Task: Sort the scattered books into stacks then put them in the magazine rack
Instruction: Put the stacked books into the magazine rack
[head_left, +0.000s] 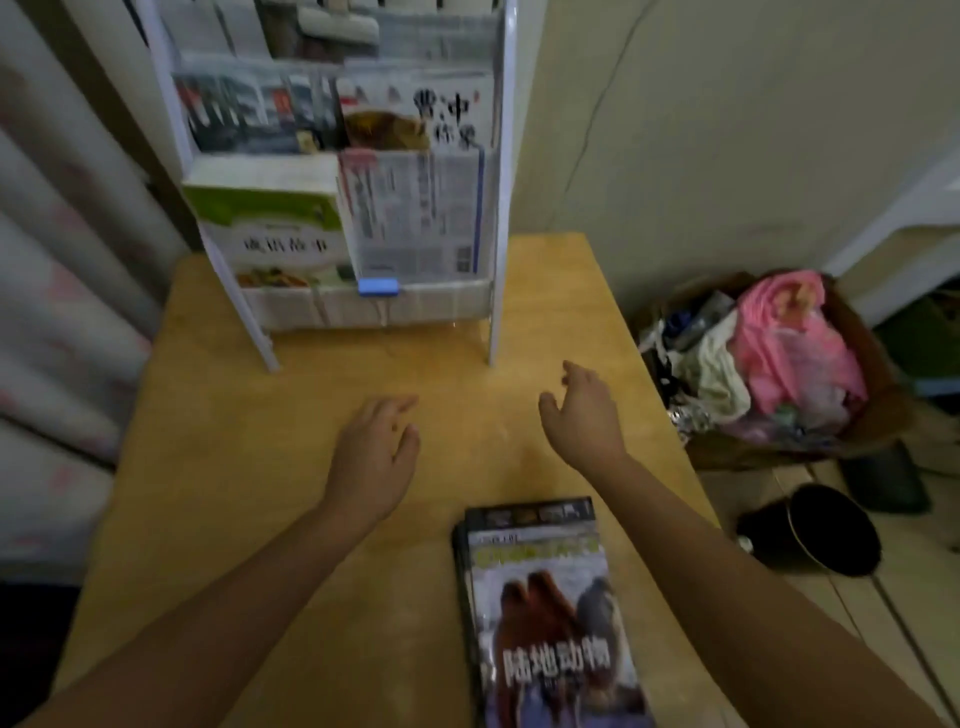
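A white magazine rack (496, 218) stands at the far end of the wooden table (218, 467). Its pockets hold a green-and-white book (275, 234), a newspaper (415, 218) and further magazines above. A stack of books (550, 618), topped by a cover with a camel, lies at the table's near edge on the right. My left hand (374, 457) hovers over the bare middle of the table, fingers relaxed and holding nothing. My right hand (584, 415) is raised beyond the stack, fingers loosely spread, also holding nothing.
A cardboard box (872, 405) full of pink and white bags sits on the floor to the right of the table. A black bucket (826, 530) stands in front of it. A curtain (62, 312) hangs along the left side.
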